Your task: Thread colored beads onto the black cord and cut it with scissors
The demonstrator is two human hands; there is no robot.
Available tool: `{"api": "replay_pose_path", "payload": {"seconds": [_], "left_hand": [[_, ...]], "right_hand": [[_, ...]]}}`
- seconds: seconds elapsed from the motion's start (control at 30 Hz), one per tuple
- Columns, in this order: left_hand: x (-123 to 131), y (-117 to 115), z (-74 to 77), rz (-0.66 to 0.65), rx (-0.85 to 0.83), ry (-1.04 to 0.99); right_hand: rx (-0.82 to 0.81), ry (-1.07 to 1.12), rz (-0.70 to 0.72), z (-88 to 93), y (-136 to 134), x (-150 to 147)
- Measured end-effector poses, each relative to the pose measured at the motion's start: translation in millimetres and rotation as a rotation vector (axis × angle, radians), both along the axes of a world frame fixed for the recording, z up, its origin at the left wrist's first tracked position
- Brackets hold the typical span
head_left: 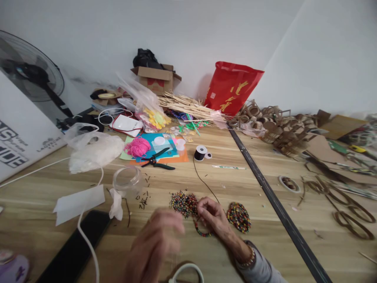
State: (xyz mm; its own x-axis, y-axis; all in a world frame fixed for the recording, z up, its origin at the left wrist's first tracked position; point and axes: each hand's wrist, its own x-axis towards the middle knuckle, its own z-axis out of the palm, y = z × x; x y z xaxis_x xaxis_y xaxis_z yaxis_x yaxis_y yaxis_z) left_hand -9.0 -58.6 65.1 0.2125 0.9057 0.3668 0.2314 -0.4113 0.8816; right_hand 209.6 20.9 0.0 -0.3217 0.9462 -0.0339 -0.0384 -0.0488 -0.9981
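Note:
My right hand [215, 218] is closed in a pinch on a dark cord. A short curve of strung coloured beads [203, 233] hangs from it toward the table. Beside those fingertips lies a loose pile of small multicoloured beads [182, 203]. My left hand [157, 239], smeared by motion, is raised at the near side of the pile; its fingers are too blurred to read. Right of my right hand rests a coiled string of beads [238, 217]. The dark cord [203, 181] leads back to a spool of black cord [200, 153].
Black-handled pliers [156, 160] and pink yarn [138, 147] lie on coloured sheets. A clear jar [127, 180], a plastic bag [94, 151] and a dark phone-like slab [78, 247] are on the left. A dark strip [271, 196] crosses the table; woven pieces [273, 129] crowd the right.

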Motion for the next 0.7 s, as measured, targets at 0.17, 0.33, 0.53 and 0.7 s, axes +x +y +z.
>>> {"api": "replay_pose_path", "payload": {"seconds": [0.17,0.33,0.53,0.7], "left_hand": [[6.2,53.1,-69.1,0.29,0.053,0.482],[4.6,72.1,-116.0,0.256,0.253,0.888],[12.3,81.8,-108.3,0.179,0.251,0.987],[15.8,90.2,-101.0,0.025,0.236,0.961]], "right_hand": [[0.036,-0.024,-0.068,-0.8,0.3,0.4],[0.154,-0.036,-0.277,-3.4,-0.5,-0.5],[0.239,-0.146,-0.363,-0.7,-2.3,-7.0],[0.215,-0.247,-0.246,-1.2,-1.1,-13.7]]}}
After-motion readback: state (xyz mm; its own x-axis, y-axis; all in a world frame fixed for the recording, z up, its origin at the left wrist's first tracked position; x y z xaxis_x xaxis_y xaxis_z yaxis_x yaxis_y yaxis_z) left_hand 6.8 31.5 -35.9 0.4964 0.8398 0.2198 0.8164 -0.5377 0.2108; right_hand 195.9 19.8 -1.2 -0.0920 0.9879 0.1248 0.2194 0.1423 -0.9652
